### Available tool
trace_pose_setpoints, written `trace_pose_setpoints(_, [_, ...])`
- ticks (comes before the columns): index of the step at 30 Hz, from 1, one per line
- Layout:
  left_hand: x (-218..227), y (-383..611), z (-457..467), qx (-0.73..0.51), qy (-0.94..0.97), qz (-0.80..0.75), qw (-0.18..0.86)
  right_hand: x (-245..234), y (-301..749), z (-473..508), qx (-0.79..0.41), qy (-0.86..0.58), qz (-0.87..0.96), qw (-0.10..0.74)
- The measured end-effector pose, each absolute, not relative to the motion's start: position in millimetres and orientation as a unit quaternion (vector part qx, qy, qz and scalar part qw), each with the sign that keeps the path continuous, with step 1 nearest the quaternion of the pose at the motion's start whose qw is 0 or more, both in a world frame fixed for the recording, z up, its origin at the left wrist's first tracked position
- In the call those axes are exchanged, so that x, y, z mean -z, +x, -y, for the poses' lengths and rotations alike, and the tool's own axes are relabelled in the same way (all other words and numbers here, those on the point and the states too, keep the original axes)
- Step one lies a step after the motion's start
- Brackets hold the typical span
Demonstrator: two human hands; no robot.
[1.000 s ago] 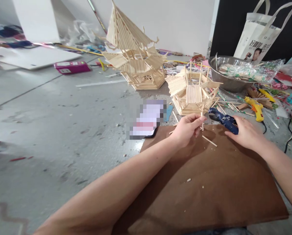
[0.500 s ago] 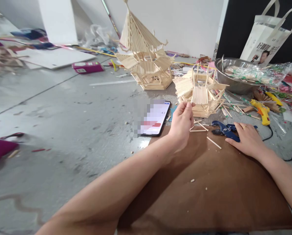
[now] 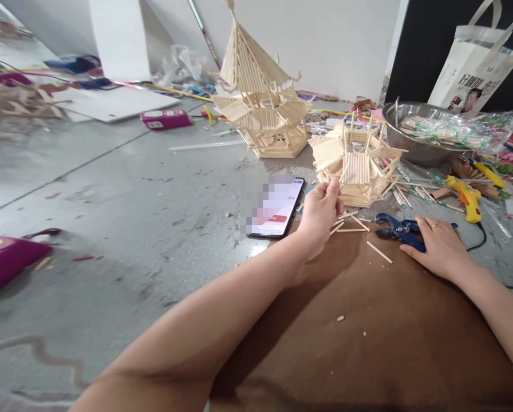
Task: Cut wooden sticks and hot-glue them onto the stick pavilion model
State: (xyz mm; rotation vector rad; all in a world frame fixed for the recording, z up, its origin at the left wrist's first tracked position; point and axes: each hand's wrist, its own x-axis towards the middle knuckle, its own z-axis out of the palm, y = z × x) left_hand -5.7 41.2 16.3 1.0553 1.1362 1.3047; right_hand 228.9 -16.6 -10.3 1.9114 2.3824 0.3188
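My left hand (image 3: 323,209) is raised with its fingers pinched on a short wooden stick, held against the front of a small unfinished stick pavilion (image 3: 355,163). My right hand (image 3: 439,243) lies flat over the handles of blue cutting pliers (image 3: 396,227) on a brown board (image 3: 368,332). Loose cut sticks (image 3: 351,223) lie on the board between my hands. A taller finished stick pagoda (image 3: 260,97) stands behind.
A phone (image 3: 277,207) lies left of my left hand. A metal bowl (image 3: 415,131) with bagged sticks, a yellow glue gun (image 3: 466,197) and a white tote bag (image 3: 475,63) sit to the right. A pink box (image 3: 166,119) and a magenta object (image 3: 7,254) lie on the grey floor.
My left hand rose from the board to the small pavilion with a stick. My right hand set the pliers down and flattened over them. The view drifted left.
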Motion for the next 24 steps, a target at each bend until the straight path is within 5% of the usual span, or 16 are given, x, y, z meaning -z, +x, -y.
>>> trace_pose_setpoints(24, [-26, -14, -48, -0.529, 0.416, -0.464, 0.576, 12, 229, 17, -0.119, 0.617, -0.778, 0.026])
